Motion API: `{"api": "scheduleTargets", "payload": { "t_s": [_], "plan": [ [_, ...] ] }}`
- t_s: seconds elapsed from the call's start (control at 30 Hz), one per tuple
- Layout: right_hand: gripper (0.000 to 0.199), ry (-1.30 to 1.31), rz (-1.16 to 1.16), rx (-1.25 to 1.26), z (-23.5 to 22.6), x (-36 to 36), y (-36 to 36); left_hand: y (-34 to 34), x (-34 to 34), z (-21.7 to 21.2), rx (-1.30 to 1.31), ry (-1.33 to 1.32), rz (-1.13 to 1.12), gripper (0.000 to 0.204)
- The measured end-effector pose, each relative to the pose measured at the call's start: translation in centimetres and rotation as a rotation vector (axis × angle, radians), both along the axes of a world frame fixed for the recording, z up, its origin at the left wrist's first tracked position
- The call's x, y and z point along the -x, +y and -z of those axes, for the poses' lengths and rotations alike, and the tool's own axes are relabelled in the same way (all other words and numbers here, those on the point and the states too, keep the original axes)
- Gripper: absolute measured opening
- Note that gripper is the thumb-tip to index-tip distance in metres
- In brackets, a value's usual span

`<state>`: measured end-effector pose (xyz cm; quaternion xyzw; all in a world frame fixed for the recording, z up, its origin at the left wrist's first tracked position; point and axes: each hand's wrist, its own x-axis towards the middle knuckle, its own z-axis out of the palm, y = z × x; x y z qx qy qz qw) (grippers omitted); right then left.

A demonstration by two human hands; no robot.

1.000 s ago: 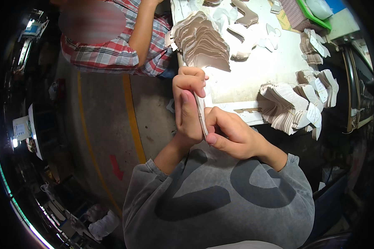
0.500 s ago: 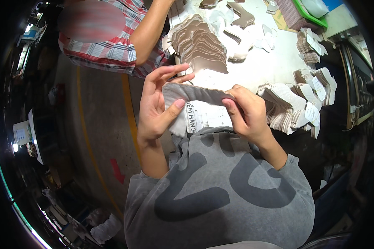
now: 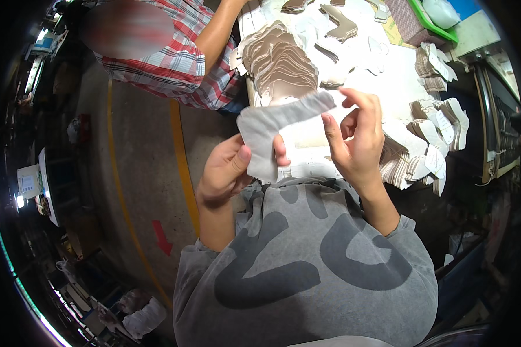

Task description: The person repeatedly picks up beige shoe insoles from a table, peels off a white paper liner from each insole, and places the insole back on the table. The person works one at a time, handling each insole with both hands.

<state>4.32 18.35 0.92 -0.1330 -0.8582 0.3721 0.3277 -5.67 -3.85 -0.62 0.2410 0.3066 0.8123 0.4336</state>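
A grey, bent cut piece of soft material, like a shoe-upper part (image 3: 263,124), is held up in front of me over the table's near edge. My left hand (image 3: 223,170) grips its lower left end, the thumb on the near face and the other fingers behind; one fingertip shows past its inner edge. The piece's narrow arm points up and right. Close to that tip is my right hand (image 3: 360,139), apart from it, with thumb and fingers spread and nothing in them. Just beyond the piece stands a fanned stack of beige cut pieces (image 3: 281,63).
Several bundles of pale cut pieces (image 3: 402,150) lie on the right of the white table (image 3: 362,89), and another bundle (image 3: 434,66) lies farther back. A green-rimmed basket (image 3: 419,20) stands at the far right. A co-worker's plaid sleeve (image 3: 156,69) is at the far left.
My right hand has let go of the piece's narrow end and opened. My left hand has closed on the lower end, and the piece has turned so its arm tilts upward.
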Motion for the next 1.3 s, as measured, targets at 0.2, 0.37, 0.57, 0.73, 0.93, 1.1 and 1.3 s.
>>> {"api": "scheduleTargets", "payload": {
  "t_s": [0.2, 0.37, 0.57, 0.73, 0.93, 1.1, 1.3],
  "plan": [
    [0.028, -0.058, -0.508, 0.127, -1.2, -0.8, -1.8, 2.9, -1.4, -0.5, 0.096, -0.319, -0.225, 0.047],
    [0.02, -0.142, -0.613, 0.311, -1.2, -0.7, -2.3, 4.1, -2.5, -1.4, 0.193, -0.188, -0.303, 0.055],
    [0.015, -0.176, -0.691, 0.444, -0.8, -0.8, -1.7, 4.5, -2.7, -1.5, 0.21, -0.177, -0.335, 0.061],
    [0.017, -0.196, -0.734, 0.462, -0.6, -0.7, -1.4, 4.8, -2.8, -1.0, 0.237, -0.149, -0.38, 0.068],
    [0.017, -0.194, -0.749, 0.458, -0.9, -0.7, -1.4, 4.6, -2.9, -0.5, 0.229, -0.13, -0.378, 0.078],
    [0.014, -0.252, -0.776, 0.631, -1.6, -1.2, -1.4, 4.1, -2.5, 0.2, 0.123, -0.098, -0.308, 0.087],
    [0.015, -0.226, -0.788, 0.636, -2.2, -0.9, -1.5, 4.3, -2.7, 0.8, 0.146, -0.134, -0.293, 0.086]
  ]
}}
